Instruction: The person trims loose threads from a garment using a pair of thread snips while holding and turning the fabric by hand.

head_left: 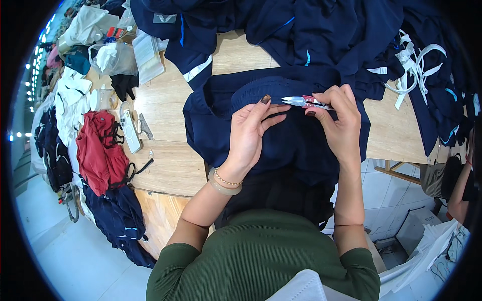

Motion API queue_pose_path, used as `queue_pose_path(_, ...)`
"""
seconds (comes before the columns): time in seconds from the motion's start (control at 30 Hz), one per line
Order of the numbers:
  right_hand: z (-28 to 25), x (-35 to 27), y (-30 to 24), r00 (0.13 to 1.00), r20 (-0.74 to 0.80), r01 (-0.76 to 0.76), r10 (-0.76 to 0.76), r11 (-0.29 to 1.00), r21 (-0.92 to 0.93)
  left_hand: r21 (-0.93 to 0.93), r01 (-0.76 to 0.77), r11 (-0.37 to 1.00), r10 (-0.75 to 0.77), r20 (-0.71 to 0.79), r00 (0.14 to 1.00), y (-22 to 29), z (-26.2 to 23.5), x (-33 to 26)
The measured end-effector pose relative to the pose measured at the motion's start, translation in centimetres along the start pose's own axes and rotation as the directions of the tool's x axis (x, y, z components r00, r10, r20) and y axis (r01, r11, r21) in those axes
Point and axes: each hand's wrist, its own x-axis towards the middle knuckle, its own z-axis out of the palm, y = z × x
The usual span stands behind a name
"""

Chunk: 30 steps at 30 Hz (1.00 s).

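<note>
Navy trousers or shorts (pixel 296 135) with a gathered elastic waistband (pixel 263 89) lie at the table's near edge, partly over my lap. My right hand (pixel 339 113) grips small thread snips (pixel 296 101) with silvery blades and a red handle, pinched between thumb and fingers. Their blades point left over the waistband, close to the other hand's fingertips. My left hand (pixel 251 130) is over the garment just below the waistband, thumb near the forefinger, in a loose pinch. Whatever may be between those fingertips is too small to make out.
More navy garments (pixel 331 35) with blue and white trim heap along the far side. White strips (pixel 416 70) hang at right. On the left are a red garment (pixel 103 150), a phone (pixel 130 131), plastic bags (pixel 114 57) and white clothing (pixel 73 98). Another person's arm (pixel 459 195) shows far right.
</note>
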Motion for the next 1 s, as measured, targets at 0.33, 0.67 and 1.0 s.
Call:
queue_pose_path(0.33, 0.2, 0.1, 0.2, 0.997, -0.001, 0.071, -0.071, 0.997, -0.031, -0.047, 0.021, 0.999, -0.022, -0.029, 0.999, 0.3, 0.6, -0.1)
queue_pose_path(0.67, 0.4, 0.2, 0.2, 0.996, 0.037, 0.082, -0.081, 0.996, -0.043, 0.008, 0.011, 1.0, -0.011, 0.022, 1.0, 0.2, 0.3, -0.1)
queue_pose_path(1.0, 2.3, 0.1, -0.7, 0.997, 0.018, 0.076, -0.078, 0.993, 0.088, -0.244, 0.138, 0.96, -0.134, 0.032, 0.99, 0.4, 0.2, 0.0)
